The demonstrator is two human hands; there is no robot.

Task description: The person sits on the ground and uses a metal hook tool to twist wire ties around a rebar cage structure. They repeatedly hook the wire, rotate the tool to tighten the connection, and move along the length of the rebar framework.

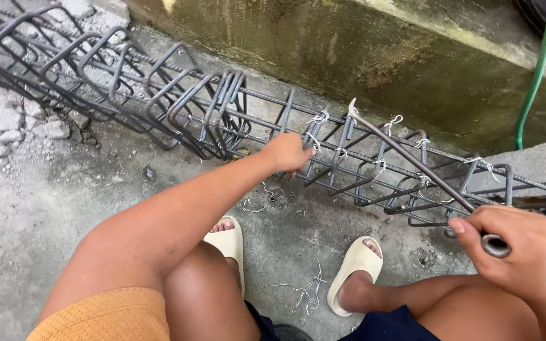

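Nearest the camera, scraps of cut wire [308,293] lie on the concrete floor [64,208] between the person's two pale sandals [354,268], and a few more bits lie just beyond the left foot.

At the near right, the right hand [516,249] wraps its fingers [469,233] closed around the handle end of a long metal hook tool [412,161]. The shaft runs up and to the left, and its bent tip sits at a wire tie [354,112] on the top bar of the rebar cage [349,158]. For a good tie, the tip should stay hooked in the wire loop while the handle turns, with a light pull kept on it so the wire twists snug against the bars rather than slack. Too many turns would likely snap thin wire.

Further left, the left hand [287,151] rests on the cage with its fingers curled down over a bar; whether they also pinch a piece of wire I cannot tell. Steadying the steel ring there helps keep it square to the long bars while the tie tightens.

Beyond that, the cage stretches away to the far left, where untied rings [222,107] bunch together, beside rubble [7,120]. A green hose [535,82] hangs on the far concrete wall [349,44].
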